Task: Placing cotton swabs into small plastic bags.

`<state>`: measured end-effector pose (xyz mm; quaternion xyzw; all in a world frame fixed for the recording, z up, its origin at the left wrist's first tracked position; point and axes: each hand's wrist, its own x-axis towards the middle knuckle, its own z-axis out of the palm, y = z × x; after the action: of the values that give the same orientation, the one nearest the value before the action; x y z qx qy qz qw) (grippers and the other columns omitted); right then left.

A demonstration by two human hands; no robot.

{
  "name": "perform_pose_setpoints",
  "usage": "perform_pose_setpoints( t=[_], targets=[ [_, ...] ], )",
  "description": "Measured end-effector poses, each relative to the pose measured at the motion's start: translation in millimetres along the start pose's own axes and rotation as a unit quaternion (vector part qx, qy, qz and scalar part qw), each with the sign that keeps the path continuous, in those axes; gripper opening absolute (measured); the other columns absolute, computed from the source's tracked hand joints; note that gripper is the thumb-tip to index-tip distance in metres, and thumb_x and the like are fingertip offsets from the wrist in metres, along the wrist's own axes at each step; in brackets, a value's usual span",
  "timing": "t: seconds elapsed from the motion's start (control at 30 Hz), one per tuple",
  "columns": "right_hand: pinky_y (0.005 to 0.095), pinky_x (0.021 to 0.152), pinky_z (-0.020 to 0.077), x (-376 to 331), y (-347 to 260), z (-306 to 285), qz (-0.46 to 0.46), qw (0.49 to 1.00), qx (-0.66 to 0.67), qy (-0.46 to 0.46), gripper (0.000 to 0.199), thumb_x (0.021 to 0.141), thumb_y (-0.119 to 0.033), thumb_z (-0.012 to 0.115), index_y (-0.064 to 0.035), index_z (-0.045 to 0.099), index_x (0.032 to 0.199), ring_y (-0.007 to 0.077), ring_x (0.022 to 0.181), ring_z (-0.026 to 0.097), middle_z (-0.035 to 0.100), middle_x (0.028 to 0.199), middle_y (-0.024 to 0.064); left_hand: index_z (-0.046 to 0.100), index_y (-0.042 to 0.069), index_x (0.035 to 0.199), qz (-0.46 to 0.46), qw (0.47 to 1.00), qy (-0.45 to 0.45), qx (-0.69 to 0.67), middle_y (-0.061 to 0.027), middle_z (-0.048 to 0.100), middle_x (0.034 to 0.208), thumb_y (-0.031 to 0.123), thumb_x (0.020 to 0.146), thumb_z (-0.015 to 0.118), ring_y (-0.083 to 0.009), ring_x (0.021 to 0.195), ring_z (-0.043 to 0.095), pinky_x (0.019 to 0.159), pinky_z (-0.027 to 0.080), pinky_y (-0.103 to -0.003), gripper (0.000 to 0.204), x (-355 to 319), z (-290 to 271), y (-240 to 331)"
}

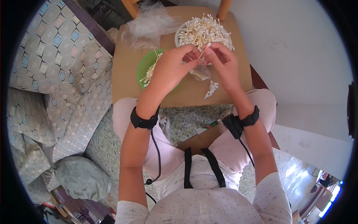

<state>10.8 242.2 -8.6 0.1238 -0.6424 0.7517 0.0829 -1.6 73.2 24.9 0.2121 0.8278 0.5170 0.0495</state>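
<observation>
My left hand (175,62) is closed, thumb and fingertips pinching the top of a small clear plastic bag (201,73) with several cotton swabs in it. Between thumb and index finger, my right hand (223,63) grips a cotton swab (207,46), its white tip pointing up and its stick slanting toward the left fingertips. Just beyond the hands a white bowl (177,34) is heaped with loose swabs. A green bowl (140,71) holding more swabs is partly hidden behind my left wrist. Close to my right wrist lies a small pile of swabs (212,89).
All this rests on a brown board-like seat (238,74) in front of my knees. Crumpled clear plastic bags (151,24) lie at its far left. A patterned covered sofa (63,56) stands to the left, a pale wall (298,56) to the right.
</observation>
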Motion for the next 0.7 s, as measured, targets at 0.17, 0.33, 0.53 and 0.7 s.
perform_pose_setpoints(
  t=[0.17, 0.33, 0.53, 0.7],
  targets=[
    [0.0221, 0.066, 0.0467, 2, -1, 0, 0.007, 0.998, 0.020, 0.054, 0.013, 0.091, -0.011, 0.058, 0.0003, 0.060, 0.098, 0.0073, 0.072, 0.056, 0.063, 0.088, 0.0044, 0.063, 0.004, 0.093, 0.011, 1.000, 0.019, -0.021, -0.0034, 0.066, 0.080, 0.016, 0.082, 0.067, -0.0127, 0.074, 0.061, 0.068, 0.047, -0.026, 0.017, 3, -5, 1],
    [0.0224, 0.067, 0.0468, 1, 4, 3, 0.034, 0.999, 0.014, 0.015, 0.013, 0.091, -0.012, 0.059, -0.0006, 0.061, 0.097, 0.0071, 0.072, 0.056, 0.062, 0.083, 0.0012, 0.063, 0.004, 0.091, 0.022, 0.976, 0.107, -0.189, -0.0008, 0.065, 0.082, 0.016, 0.084, 0.067, -0.0082, 0.075, 0.060, 0.066, 0.046, -0.023, 0.015, 7, -5, 0],
    [0.0218, 0.068, 0.0476, -3, 4, 5, 0.071, 0.994, -0.043, -0.072, 0.014, 0.090, -0.013, 0.061, -0.0007, 0.063, 0.095, 0.0069, 0.073, 0.059, 0.064, 0.081, 0.0008, 0.059, 0.004, 0.092, 0.014, 0.993, 0.079, -0.083, 0.0022, 0.061, 0.082, 0.011, 0.086, 0.065, -0.0043, 0.077, 0.057, 0.067, 0.042, -0.020, 0.011, 4, -10, 7],
    [0.0218, 0.068, 0.0480, -4, 7, 6, 0.083, 0.990, -0.057, -0.095, 0.015, 0.090, -0.014, 0.063, -0.0007, 0.064, 0.096, 0.0064, 0.075, 0.060, 0.066, 0.082, 0.0026, 0.058, 0.004, 0.091, -0.004, 0.994, 0.074, -0.075, 0.0023, 0.061, 0.083, 0.011, 0.086, 0.065, -0.0044, 0.077, 0.057, 0.067, 0.041, -0.019, 0.010, 2, -12, 6]
  ],
)
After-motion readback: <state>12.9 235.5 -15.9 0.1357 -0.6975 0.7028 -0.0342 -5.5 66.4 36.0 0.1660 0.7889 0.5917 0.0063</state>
